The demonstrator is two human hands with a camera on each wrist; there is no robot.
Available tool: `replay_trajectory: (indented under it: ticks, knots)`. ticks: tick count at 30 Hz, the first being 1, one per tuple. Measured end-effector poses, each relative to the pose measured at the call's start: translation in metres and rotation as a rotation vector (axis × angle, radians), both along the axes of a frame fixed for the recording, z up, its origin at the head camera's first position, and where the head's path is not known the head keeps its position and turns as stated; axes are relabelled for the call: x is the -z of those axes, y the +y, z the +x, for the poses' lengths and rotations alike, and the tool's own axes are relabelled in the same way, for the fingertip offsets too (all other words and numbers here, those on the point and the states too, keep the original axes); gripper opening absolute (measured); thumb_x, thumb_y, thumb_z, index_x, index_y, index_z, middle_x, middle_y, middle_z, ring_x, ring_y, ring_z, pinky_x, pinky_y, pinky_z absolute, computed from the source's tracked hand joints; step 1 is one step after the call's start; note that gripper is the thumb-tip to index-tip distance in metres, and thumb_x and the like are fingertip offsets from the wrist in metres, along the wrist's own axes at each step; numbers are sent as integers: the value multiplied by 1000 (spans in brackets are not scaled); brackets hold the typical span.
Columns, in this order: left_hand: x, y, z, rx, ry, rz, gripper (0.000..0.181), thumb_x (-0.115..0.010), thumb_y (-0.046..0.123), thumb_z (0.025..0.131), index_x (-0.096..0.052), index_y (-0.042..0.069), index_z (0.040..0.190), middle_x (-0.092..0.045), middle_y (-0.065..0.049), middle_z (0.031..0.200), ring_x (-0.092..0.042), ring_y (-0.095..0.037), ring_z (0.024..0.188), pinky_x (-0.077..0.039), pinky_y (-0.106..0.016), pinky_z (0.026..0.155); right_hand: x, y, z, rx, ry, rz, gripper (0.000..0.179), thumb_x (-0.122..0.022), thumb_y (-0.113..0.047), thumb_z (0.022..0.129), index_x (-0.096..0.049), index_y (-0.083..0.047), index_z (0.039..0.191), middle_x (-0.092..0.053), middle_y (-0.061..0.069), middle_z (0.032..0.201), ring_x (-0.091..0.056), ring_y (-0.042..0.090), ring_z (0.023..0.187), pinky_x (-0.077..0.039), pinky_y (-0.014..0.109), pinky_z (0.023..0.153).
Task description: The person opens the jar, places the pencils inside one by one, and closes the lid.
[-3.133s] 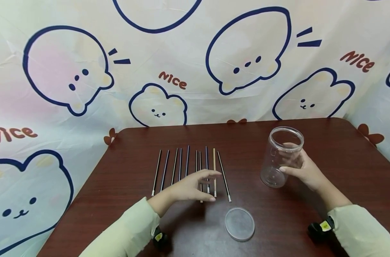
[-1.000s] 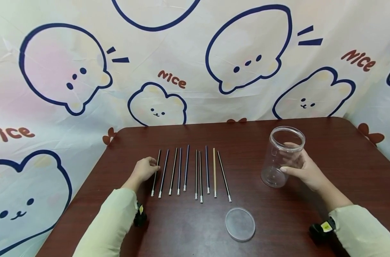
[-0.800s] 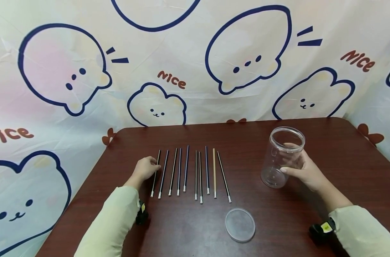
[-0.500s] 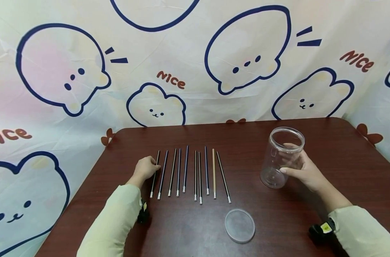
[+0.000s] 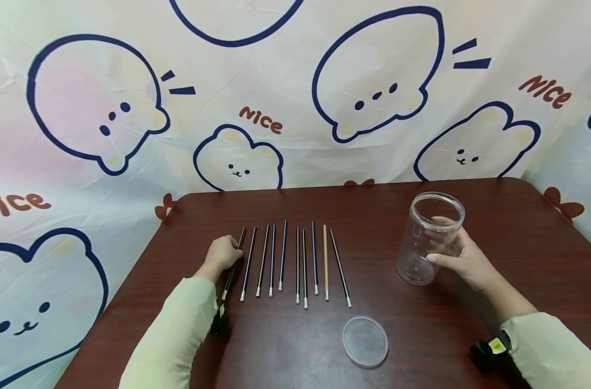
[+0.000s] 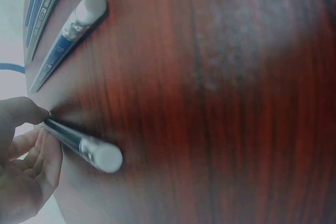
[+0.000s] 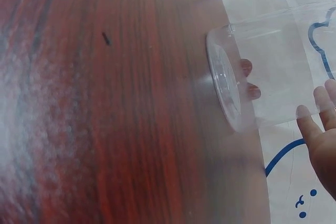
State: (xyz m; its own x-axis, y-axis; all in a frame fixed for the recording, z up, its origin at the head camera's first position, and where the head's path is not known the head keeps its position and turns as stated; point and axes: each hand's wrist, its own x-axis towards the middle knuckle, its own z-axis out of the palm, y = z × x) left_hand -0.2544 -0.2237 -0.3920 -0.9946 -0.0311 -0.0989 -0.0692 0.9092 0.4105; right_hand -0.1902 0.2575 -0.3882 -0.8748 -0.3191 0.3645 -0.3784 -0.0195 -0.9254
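My left hand (image 5: 221, 254) pinches the leftmost dark pencil (image 5: 230, 281) between thumb and fingers. In the left wrist view this pencil (image 6: 73, 139) points its white eraser end toward the camera, beside a blue pencil (image 6: 62, 45) lying on the table. At the right, my right hand (image 5: 467, 262) grips a clear, lidless jar (image 5: 412, 235) round its side, with its mouth up. Through the jar wall (image 7: 278, 51) in the right wrist view I see the backdrop; the fingers of the right hand (image 7: 324, 142) lie along it. Nothing shows inside the jar.
Several more pencils, mostly dark or blue and one tan (image 5: 326, 262), lie in a loose row on the brown table (image 5: 286, 346). A clear round lid (image 5: 365, 342) rests near the front. Behind the table hangs a printed cloth (image 5: 305, 162).
My left hand has moved left from above the row to the leftmost pencil and taken hold of it. That pencil's eraser end has swung left. The right hand and jar stay about where they were.
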Motion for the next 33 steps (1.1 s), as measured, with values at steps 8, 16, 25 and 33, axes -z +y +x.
replay_trajectory:
  ticks: [8,16,25,33]
  knots:
    - [-6,-6,2,11,9,-15,21,-59,11,78,-54,-4,91,-55,-15,88,-50,-24,73,-42,-38,67,0,-2,0,-17,-10,-43,64,-52,16,77,-24,-7,130,-47,-3,117,-47,7,105,-44,20,76]
    - [-23,-4,4,1,40,46,20,-55,10,81,-51,-4,94,-55,-15,89,-51,-25,77,-43,-37,66,-1,-2,1,9,-20,-15,63,-52,15,77,-24,-7,129,-48,-7,116,-45,3,105,-41,17,78]
    - [-53,11,7,35,67,177,23,-52,10,82,-49,-1,102,-53,-15,94,-51,-26,83,-43,-36,68,-2,-1,1,-1,-20,-3,63,-52,14,78,-21,-4,130,-47,-7,117,-45,3,106,-42,18,78]
    - [-82,41,8,64,145,337,20,-50,10,81,-50,4,100,-52,-8,90,-50,-22,81,-41,-31,66,-3,-2,2,14,-33,9,63,-54,11,78,-22,-6,130,-46,-9,117,-44,2,105,-41,17,78]
